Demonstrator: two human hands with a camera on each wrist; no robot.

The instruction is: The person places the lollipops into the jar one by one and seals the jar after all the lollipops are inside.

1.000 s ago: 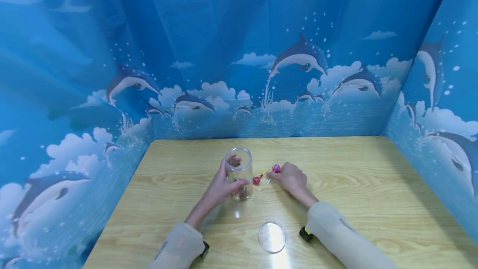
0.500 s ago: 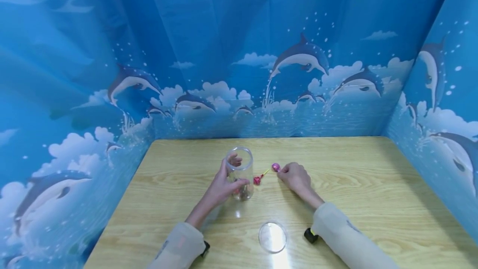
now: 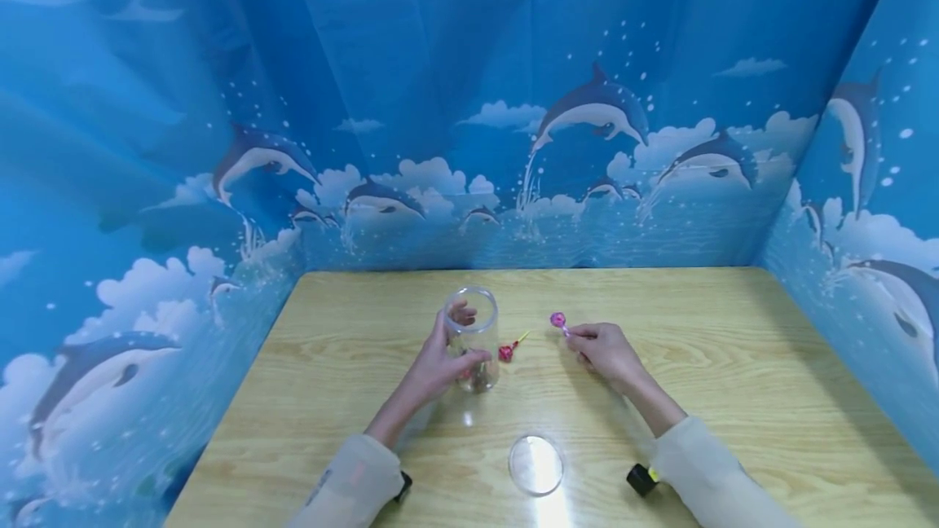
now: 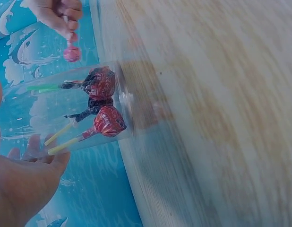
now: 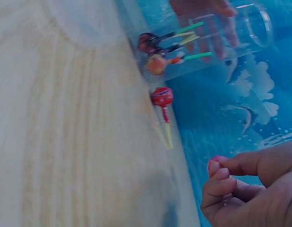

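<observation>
A clear plastic jar stands upright on the wooden table, and my left hand grips it round its side. Several red lollipops sit at the bottom of the jar. Right of the jar, my right hand pinches the stick of a pink lollipop, with its head raised toward the jar. Another red lollipop with a yellow stick lies on the table between the jar and my right hand, also seen in the right wrist view as the red lollipop.
The jar's clear round lid lies flat near the table's front edge, between my forearms. Blue dolphin-print curtains wall in the table at the back and on both sides.
My right hand has picked the pink lollipop up off the table and drawn it to the right, away from the red one. The left hand and jar have not moved.
</observation>
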